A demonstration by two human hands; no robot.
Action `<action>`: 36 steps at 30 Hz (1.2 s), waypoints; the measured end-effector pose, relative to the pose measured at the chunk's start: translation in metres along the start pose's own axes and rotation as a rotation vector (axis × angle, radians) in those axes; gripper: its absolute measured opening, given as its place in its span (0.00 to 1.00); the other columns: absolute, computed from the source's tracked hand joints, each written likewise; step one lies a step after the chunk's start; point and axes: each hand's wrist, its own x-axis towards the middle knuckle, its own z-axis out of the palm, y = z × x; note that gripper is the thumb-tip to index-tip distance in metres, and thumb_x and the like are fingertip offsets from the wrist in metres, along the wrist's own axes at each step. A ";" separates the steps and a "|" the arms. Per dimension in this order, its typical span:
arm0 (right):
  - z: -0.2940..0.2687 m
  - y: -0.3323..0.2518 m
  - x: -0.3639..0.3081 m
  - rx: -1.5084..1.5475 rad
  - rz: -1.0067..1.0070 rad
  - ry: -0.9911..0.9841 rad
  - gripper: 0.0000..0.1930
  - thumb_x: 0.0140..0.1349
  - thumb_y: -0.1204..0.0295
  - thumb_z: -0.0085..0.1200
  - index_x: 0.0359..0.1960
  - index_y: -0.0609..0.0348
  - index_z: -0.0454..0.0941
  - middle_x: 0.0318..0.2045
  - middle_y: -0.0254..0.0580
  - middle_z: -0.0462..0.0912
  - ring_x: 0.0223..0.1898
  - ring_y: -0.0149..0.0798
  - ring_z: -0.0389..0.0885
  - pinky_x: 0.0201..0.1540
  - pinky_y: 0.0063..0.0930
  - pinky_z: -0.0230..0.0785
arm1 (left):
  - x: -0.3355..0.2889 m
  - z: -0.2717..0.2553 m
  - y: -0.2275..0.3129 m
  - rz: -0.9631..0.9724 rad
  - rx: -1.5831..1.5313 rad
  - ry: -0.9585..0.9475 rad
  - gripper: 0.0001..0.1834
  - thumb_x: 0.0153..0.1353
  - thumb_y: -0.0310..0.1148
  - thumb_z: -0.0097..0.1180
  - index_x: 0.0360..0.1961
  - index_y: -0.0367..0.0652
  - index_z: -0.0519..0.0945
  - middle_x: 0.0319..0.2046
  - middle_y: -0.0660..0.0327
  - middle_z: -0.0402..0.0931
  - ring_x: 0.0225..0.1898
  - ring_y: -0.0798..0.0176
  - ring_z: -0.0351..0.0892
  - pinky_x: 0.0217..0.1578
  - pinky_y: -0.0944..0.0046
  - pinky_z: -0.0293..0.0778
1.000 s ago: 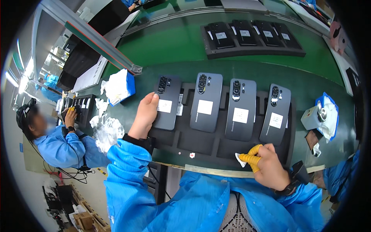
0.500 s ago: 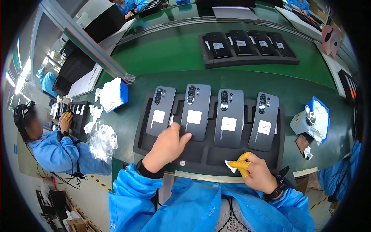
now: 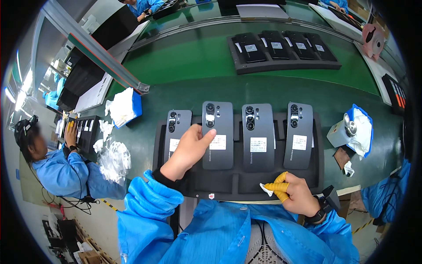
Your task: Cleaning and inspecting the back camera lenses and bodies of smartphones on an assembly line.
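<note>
Four-camera-style grey smartphones lie back up in a row in a black foam tray (image 3: 211, 189), each with a white label. My left hand (image 3: 187, 152) is closed at the left edge of the second smartphone (image 3: 218, 154), its thumb on the back beside the label; the fingers under the edge are hidden. That hand partly covers the leftmost smartphone (image 3: 179, 118). To the right are a third smartphone (image 3: 258, 160) and a fourth smartphone (image 3: 299, 156). Over the tray's front right edge, my right hand (image 3: 296, 193), with yellow finger cots, pinches a small white wipe (image 3: 266, 189).
Another foam tray (image 3: 285, 67) of dark phones lies farther back. Blue boxes of white wipes (image 3: 125, 107) stand left and right, the right one beside a metal-topped container (image 3: 338, 134). Crumpled clear plastic (image 3: 115, 163) lies left, near a seated co-worker (image 3: 66, 169).
My left hand has moved up along the second phone, its thumb now on the back. That phone has shifted toward me and sits straighter. My right hand keeps the wipe in nearly the same place.
</note>
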 end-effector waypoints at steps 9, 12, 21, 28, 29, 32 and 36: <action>0.001 -0.003 -0.001 0.057 0.013 0.019 0.21 0.49 0.83 0.55 0.45 0.53 0.85 0.34 0.42 0.77 0.31 0.45 0.77 0.34 0.32 0.72 | -0.046 -0.015 0.031 0.221 -0.406 -0.073 0.21 0.65 0.19 0.49 0.59 0.31 0.67 0.50 0.58 0.76 0.51 0.67 0.75 0.54 0.66 0.68; 0.003 0.001 0.002 0.094 -0.017 0.014 0.20 0.51 0.83 0.56 0.45 0.51 0.85 0.33 0.42 0.77 0.30 0.45 0.78 0.33 0.32 0.73 | -0.078 -0.023 0.027 0.179 -0.370 -0.089 0.23 0.64 0.18 0.47 0.61 0.34 0.66 0.51 0.59 0.76 0.52 0.67 0.75 0.56 0.66 0.68; 0.003 -0.003 0.002 0.017 0.012 0.058 0.23 0.46 0.86 0.53 0.45 0.53 0.85 0.33 0.43 0.77 0.29 0.45 0.77 0.32 0.31 0.71 | -0.113 -0.015 0.005 0.007 -0.397 -0.115 0.24 0.64 0.18 0.48 0.62 0.34 0.65 0.50 0.59 0.77 0.51 0.68 0.76 0.55 0.67 0.69; 0.005 -0.006 0.001 0.009 0.001 0.079 0.23 0.47 0.86 0.53 0.45 0.53 0.85 0.33 0.43 0.77 0.29 0.45 0.77 0.32 0.31 0.71 | -0.120 -0.007 -0.010 -0.024 -0.431 -0.176 0.25 0.64 0.18 0.49 0.63 0.34 0.64 0.50 0.59 0.77 0.52 0.67 0.75 0.56 0.66 0.67; 0.005 -0.006 0.001 0.013 0.011 0.076 0.23 0.47 0.86 0.53 0.45 0.53 0.85 0.33 0.43 0.77 0.29 0.45 0.77 0.32 0.31 0.71 | -0.122 -0.006 -0.010 -0.034 -0.430 -0.181 0.25 0.64 0.18 0.49 0.63 0.34 0.64 0.50 0.59 0.77 0.52 0.67 0.75 0.56 0.66 0.67; 0.005 -0.009 0.003 -0.006 0.001 0.104 0.22 0.47 0.86 0.54 0.45 0.55 0.85 0.32 0.43 0.77 0.29 0.46 0.76 0.31 0.30 0.71 | -0.129 -0.002 -0.018 -0.071 -0.387 -0.206 0.25 0.63 0.18 0.50 0.62 0.34 0.66 0.48 0.58 0.77 0.51 0.67 0.75 0.55 0.66 0.68; 0.008 -0.025 0.014 0.065 0.038 0.250 0.21 0.47 0.84 0.55 0.44 0.57 0.84 0.32 0.41 0.77 0.31 0.46 0.76 0.35 0.34 0.70 | -0.146 0.005 -0.041 -0.006 -0.094 -0.200 0.23 0.60 0.19 0.55 0.58 0.34 0.71 0.42 0.55 0.80 0.44 0.63 0.79 0.47 0.65 0.73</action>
